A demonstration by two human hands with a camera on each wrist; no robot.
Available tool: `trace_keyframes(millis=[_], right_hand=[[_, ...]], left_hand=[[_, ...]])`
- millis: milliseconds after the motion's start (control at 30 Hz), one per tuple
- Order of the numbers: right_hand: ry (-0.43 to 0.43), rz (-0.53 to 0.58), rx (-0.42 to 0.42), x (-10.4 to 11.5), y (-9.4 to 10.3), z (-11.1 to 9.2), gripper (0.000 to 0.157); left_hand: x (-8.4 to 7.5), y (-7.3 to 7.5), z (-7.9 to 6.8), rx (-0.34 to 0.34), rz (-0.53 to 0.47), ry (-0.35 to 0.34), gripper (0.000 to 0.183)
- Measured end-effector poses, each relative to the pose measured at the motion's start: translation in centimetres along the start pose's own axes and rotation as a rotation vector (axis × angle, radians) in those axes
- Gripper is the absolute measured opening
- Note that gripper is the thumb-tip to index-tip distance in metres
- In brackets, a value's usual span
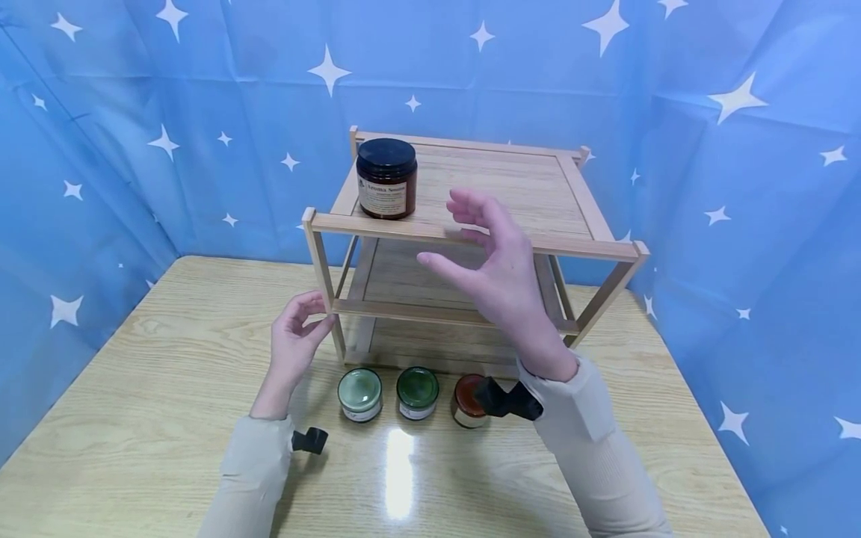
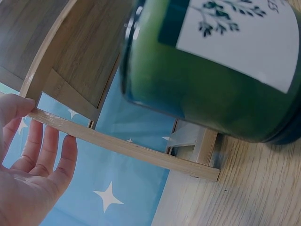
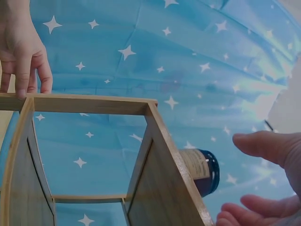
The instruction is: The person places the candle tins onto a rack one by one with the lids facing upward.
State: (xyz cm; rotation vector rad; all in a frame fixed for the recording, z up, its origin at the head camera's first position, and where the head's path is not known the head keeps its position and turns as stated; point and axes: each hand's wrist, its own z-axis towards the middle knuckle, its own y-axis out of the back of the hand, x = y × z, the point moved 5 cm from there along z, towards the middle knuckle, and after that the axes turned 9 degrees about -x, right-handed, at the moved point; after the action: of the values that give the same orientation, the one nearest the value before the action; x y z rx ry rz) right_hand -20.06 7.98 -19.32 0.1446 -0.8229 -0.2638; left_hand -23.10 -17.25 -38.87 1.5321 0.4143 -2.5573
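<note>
1. Hands first: left hand (image 1: pixel 299 329) has the front-left post (image 1: pixel 320 265) of the wooden rack (image 1: pixel 511 179) pinched between thumb and fingers. Right hand (image 1: pixel 501 269) is holding nothing, thumb and fingers spread in a loose C in front of the top shelf, clear of the jar.
2. My main worry is the big amber jar (image 1: pixel 386 183). It's upright on the top shelf at the front-left corner, right by the front rail (image 1: pixel 430 232). If the left hand tugs or tips that post, I reckon the jar could slide or topple, since that rail looks pretty low.
3. Other risk: a sideways swing of the right hand could clip the jar, or knock the rail and jolt the whole rack.
4. Down on the table (image 1: pixel 168 373), three small jars sit in a row just in front of the rack: pale green (image 1: pixel 359 392), dark green (image 1: pixel 418 392), reddish-brown (image 1: pixel 468 400). Those black wrist mounts (image 1: pixel 309 441) stick out near them, so a careless dip of either forearm might bump one.
5. Looks-wise, the rack is light wood: slim square posts, flat panelled shelves, one above another. Seems standing level to me.
6. Amber jar's got a wide black lid, dark brown body and cream label reading "Aroma" something; the smaller print's too tiny to make out.
</note>
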Motion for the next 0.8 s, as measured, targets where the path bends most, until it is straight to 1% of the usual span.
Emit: trace_keyframes(millis=[167,433,800], right_hand=[[0.011,-0.017,0.000,0.1,0.3,-0.8,0.063],[-0.014,-0.004,0.020,0.1,0.6,-2.1,0.064],[-0.020,0.022,0.034,-0.7,1.0,-3.7,0.064]], left_hand=[[0.0,0.0,0.0,0.009,-0.014,0.002,0.035],[0.0,0.0,0.0,0.012,-0.027,-0.006,0.035],[0.0,0.0,0.0,0.011,-0.019,0.004,0.034]])
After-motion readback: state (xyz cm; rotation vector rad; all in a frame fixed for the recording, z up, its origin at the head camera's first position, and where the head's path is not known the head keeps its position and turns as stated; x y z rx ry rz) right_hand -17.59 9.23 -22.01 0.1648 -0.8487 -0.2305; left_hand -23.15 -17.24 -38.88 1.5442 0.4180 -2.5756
